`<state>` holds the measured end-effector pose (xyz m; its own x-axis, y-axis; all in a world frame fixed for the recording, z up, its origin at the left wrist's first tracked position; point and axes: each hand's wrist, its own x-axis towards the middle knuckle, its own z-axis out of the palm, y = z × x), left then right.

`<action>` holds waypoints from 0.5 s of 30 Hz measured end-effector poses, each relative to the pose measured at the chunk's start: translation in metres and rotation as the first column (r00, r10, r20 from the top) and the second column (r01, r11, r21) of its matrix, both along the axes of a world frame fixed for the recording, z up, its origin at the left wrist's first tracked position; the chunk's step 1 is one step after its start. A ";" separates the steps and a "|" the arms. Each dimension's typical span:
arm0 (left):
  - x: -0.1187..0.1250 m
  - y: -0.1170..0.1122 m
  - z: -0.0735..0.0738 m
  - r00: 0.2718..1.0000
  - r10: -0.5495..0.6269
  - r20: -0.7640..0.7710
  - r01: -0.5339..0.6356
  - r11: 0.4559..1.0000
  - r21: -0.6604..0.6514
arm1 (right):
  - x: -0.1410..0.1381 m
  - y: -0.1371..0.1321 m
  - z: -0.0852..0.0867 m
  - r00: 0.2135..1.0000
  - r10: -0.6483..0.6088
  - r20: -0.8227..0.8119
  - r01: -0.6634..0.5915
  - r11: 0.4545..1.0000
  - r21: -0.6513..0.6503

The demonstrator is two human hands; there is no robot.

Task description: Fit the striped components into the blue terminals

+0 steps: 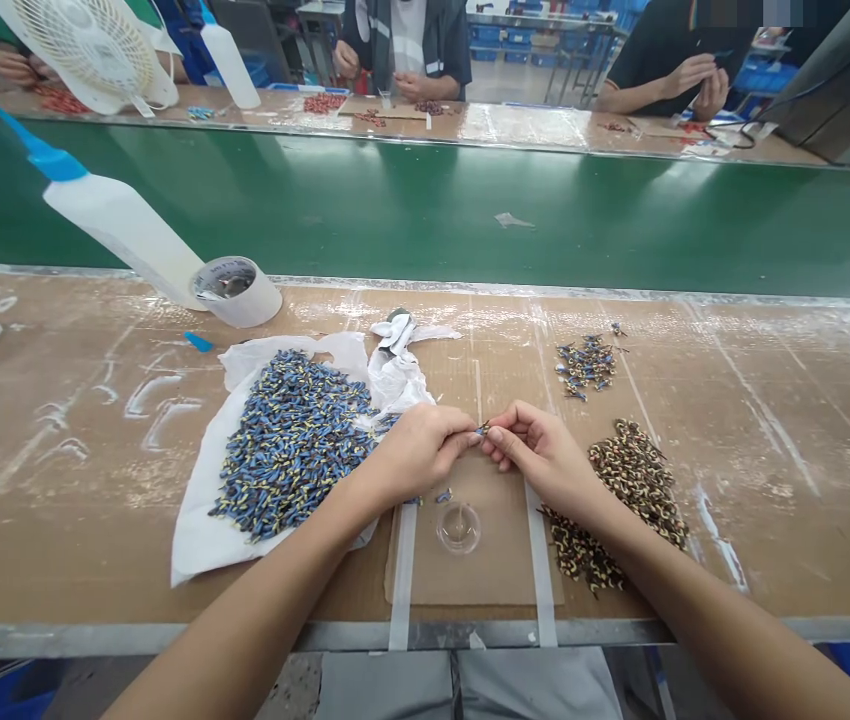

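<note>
My left hand (417,450) and my right hand (537,455) meet fingertip to fingertip over a taped-down cardboard pad (496,560). Both pinch one tiny blue part (482,429) between them. A large heap of small blue-and-yellow parts (290,440) lies on a white plastic bag (196,530) just left of my left hand. A heap of brown speckled parts (635,480) lies right of my right wrist. A small clear round dish (459,527) sits on the pad below my hands, with a loose blue part (443,495) beside it.
A smaller cluster of blue parts (586,362) lies further back right. A white squeeze bottle with a blue tip (117,220) leans on a tape roll (237,290) at back left. Behind runs a green conveyor belt (470,210); other people work at the far bench, near a white fan (87,45).
</note>
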<state>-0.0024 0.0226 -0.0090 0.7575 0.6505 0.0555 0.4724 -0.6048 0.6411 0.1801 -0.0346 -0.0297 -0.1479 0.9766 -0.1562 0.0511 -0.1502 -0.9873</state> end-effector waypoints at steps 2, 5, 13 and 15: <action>0.000 -0.001 -0.002 1.000 -0.013 0.010 0.013 1.000 0.012 | 0.000 -0.001 -0.001 1.000 0.005 0.029 -0.006 1.000 0.021; 0.000 -0.003 -0.007 1.000 -0.007 0.027 0.006 0.999 0.034 | -0.001 -0.001 -0.002 0.994 0.024 0.103 -0.032 0.997 0.077; 0.003 -0.009 -0.014 0.998 0.056 -0.018 -0.054 0.995 0.087 | -0.002 -0.001 -0.003 0.965 0.053 0.256 -0.087 0.989 0.123; 0.003 -0.010 -0.013 0.997 0.068 -0.029 -0.064 0.993 0.099 | -0.002 0.000 -0.003 0.962 0.051 0.268 -0.088 0.988 0.130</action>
<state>0.0006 0.0130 -0.0221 0.7156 0.6917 0.0978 0.5328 -0.6310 0.5639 0.1781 -0.0348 -0.0324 -0.1880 0.9802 -0.0617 0.3176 0.0012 -0.9482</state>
